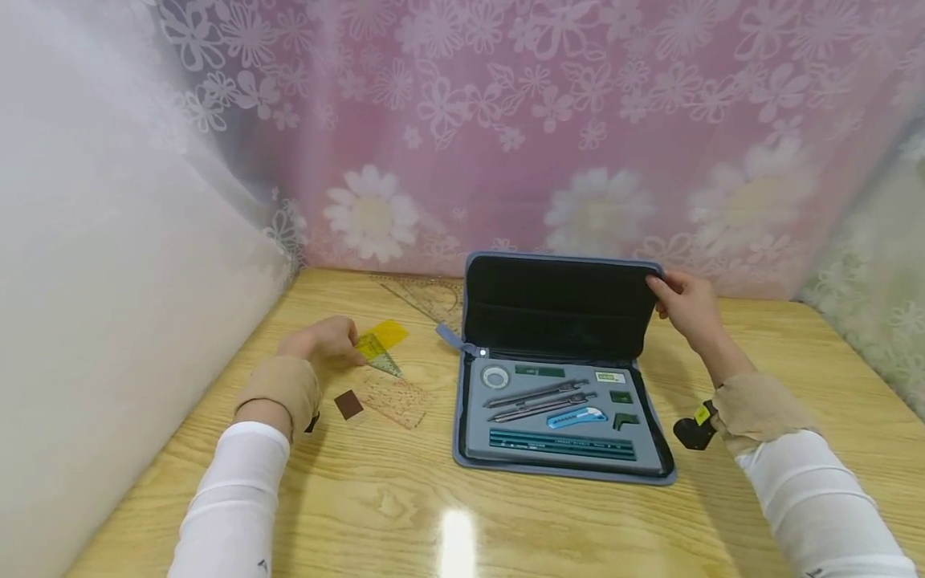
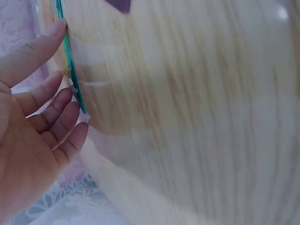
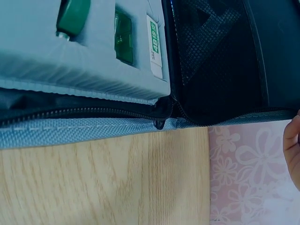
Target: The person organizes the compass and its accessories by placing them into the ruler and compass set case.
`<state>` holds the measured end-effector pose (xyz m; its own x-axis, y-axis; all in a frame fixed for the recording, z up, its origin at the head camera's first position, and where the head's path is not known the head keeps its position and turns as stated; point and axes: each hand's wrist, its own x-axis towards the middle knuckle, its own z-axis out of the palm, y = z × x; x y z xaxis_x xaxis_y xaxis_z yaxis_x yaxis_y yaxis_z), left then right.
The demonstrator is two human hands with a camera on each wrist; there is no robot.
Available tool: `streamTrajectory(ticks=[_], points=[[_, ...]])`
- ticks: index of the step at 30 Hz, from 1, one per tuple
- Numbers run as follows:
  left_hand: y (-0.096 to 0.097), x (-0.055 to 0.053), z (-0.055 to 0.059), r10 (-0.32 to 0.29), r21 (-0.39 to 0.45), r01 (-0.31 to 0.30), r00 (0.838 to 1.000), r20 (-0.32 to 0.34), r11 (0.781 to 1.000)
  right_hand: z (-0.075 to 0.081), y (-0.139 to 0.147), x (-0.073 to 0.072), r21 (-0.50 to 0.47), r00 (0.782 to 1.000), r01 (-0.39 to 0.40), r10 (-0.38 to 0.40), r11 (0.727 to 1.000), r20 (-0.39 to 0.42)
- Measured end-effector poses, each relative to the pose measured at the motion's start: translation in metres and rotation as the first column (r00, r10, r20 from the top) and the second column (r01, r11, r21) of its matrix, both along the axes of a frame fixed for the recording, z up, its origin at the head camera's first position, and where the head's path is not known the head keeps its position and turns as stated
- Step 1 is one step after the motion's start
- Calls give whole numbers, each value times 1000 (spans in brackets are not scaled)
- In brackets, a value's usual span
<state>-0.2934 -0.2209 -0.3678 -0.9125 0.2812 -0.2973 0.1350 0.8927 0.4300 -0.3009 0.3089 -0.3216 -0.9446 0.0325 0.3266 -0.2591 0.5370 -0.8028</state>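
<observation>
My left hand (image 1: 325, 339) pinches a clear set square (image 1: 385, 363) between thumb and fingers. In the left wrist view its edge appears as a thin green strip (image 2: 72, 65). A yellow sheet (image 1: 393, 331) lies just behind it. My right hand (image 1: 690, 305) grips the top right corner of the lid (image 1: 564, 309) of a blue zip case (image 1: 564, 472), holding it raised. Grey foam (image 1: 527, 413) in the case holds compasses (image 1: 538, 393), a blue cutter (image 1: 576, 417), dark green pencils (image 1: 560, 444), a tape roll (image 1: 495, 376) and a white eraser (image 3: 154, 44).
Left of the case lie a clear stencil with red markings (image 1: 396, 399) and a small dark brown square (image 1: 348, 405). A larger clear set square (image 1: 429, 297) lies at the back, partly behind the lid. A flowered curtain (image 1: 491, 160) hangs along the table's rear edge.
</observation>
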Motion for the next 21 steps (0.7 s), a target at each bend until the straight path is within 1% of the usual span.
streamTrajectory(ticks=[2, 4, 6, 9, 12, 17, 21], points=[[4, -2, -1, -27, 0, 27, 999, -36, 1000, 0, 1, 0, 1, 1000, 1, -1, 1000, 3], [8, -4, -2, -50, 6, 51, 997, -58, 999, 1, 1, 0, 12, 1000, 2, -2, 1000, 2], [12, -6, -3, -79, 8, 80, 995, -57, 997, 1, 1, 0, 29, 1000, 7, -7, 1000, 2], [15, -8, -4, -101, 25, 103, 993, -53, 994, 0, 1, 0, 48, 1000, 14, -14, 999, -2], [16, -9, -3, -109, 17, 110, 992, -60, 994, 0, 0, 0, 48, 1000, 20, -19, 999, -5], [16, -11, -1, -98, 3, 98, 994, -57, 995, -2, 0, -2, 50, 999, 21, -19, 999, -33], [16, -12, -2, -115, -15, 114, 990, -85, 993, -2, 0, -3, 59, 999, 18, -16, 998, -43]])
